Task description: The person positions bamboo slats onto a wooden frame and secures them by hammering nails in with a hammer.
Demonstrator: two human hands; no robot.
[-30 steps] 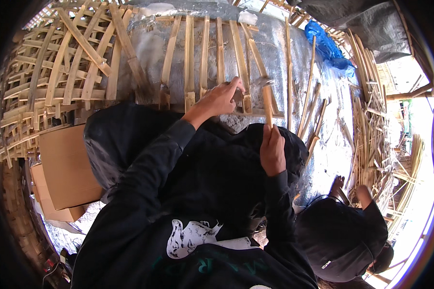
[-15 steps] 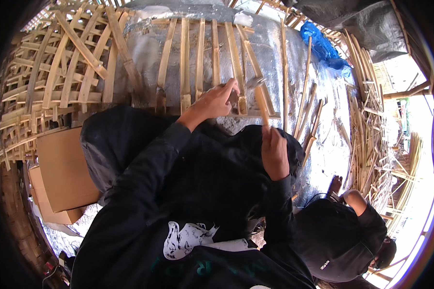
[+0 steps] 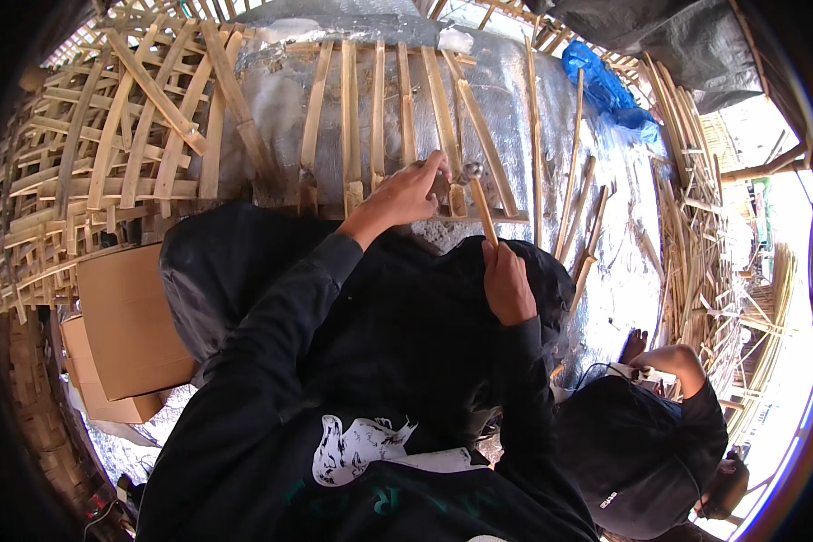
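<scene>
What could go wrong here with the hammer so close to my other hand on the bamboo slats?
The left hand pinches at a bamboo slat right beside the hammer head, so a strike could land on its fingers. The right hand grips the wooden handle low down, which may make the blow less steady. A glancing hit might also split the thin slat or tear the silver sheeting under it.

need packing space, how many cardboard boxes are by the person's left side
2: one large cardboard box beside the left sleeve, a second box partly hidden beneath it. More may be hidden.
</scene>
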